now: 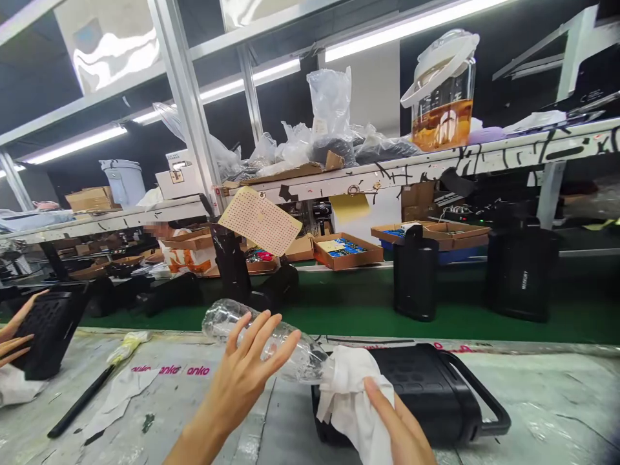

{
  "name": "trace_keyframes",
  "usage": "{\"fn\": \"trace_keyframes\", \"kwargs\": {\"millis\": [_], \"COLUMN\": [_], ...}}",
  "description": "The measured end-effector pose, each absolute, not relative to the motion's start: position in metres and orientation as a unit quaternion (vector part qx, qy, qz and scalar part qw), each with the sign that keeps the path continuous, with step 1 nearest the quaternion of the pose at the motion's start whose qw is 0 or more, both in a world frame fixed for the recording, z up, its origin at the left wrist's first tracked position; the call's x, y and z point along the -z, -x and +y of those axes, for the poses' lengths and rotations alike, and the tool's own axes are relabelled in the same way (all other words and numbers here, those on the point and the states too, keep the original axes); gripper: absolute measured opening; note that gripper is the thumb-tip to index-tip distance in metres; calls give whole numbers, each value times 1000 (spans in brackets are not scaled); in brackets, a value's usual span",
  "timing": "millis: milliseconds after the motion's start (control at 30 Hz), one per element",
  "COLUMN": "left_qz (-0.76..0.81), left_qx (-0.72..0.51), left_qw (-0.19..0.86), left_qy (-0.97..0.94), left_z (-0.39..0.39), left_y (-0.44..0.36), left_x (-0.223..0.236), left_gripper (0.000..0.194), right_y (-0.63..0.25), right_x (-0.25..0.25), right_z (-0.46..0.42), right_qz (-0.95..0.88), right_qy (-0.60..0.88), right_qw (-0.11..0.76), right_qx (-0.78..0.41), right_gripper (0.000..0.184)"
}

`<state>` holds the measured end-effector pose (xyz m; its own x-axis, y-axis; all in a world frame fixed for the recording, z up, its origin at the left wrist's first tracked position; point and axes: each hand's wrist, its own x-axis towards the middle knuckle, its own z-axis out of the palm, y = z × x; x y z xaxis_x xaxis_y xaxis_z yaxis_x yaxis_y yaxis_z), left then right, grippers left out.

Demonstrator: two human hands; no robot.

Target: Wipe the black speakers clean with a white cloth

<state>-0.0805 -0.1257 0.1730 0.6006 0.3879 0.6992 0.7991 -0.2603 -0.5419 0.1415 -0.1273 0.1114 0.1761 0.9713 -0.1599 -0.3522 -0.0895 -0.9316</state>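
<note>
A clear plastic bottle (300,361) lies tilted in the air, its neck pressed against a white cloth (356,381). My left hand (249,361) is on the bottle's side, fingers stretched across it and supporting it. My right hand (400,420) is closed on the cloth, thumb on top, with the cloth bunched around the bottle's mouth. Just behind the cloth a black speaker-like box with a carry handle (426,387) lies on the bench; the cloth hides part of its left end.
Another person's hand (14,336) holds a black box (55,329) at the left. A black stick with a yellow wrapped end (82,400) lies on the covered bench (184,400). Beyond runs a green conveyor belt (349,310) bearing black speakers (415,278). A liquid-filled jug (443,103) stands on the shelf.
</note>
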Motion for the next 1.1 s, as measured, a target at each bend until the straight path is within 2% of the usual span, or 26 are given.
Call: {"fn": "trace_keyframes", "kwargs": {"millis": [167, 300, 400, 500, 600, 667, 833, 933, 967, 1033, 1100], "left_qz": [-362, -398, -463, -536, -577, -589, -622, -638, -643, -653, -650], "left_qx": [142, 178, 237, 334, 492, 564, 634, 624, 617, 609, 600], "left_qw": [516, 465, 348, 142, -67, -116, -90, -82, -72, -28, 32], "left_qy": [763, 770, 780, 762, 649, 568, 451, 444, 447, 450, 464], "left_z": [-135, -130, -122, -112, -98, -86, -60, -57, -60, -72, -90], "left_y": [73, 71, 73, 79, 94, 111, 157, 166, 164, 152, 132], "left_x": [-190, -181, -158, -133, -117, -112, -96, -92, -94, -97, -96], "left_gripper": [69, 70, 74, 78, 68, 78, 99, 104, 106, 108, 100], "right_y": [-145, -150, -151, -150, -153, -158, -168, -156, -149, -132, -118], "right_x": [-117, -114, -118, -126, -135, -140, -154, -151, -146, -131, -113], "right_z": [-135, -133, -133, -132, -129, -124, -105, -94, -90, -82, -77], "right_qz": [-299, -245, -191, -141, -99, -73, -154, -343, -445, -653, -771], "right_qy": [438, 440, 421, 352, 324, 333, 350, 405, 422, 412, 371], "right_qw": [598, 591, 565, 530, 514, 539, 654, 706, 691, 599, 503], "right_qx": [-601, -630, -684, -758, -788, -771, -653, -469, -382, -213, -123], "right_gripper": [47, 47, 49, 52, 45, 41, 49, 51, 47, 39, 42]}}
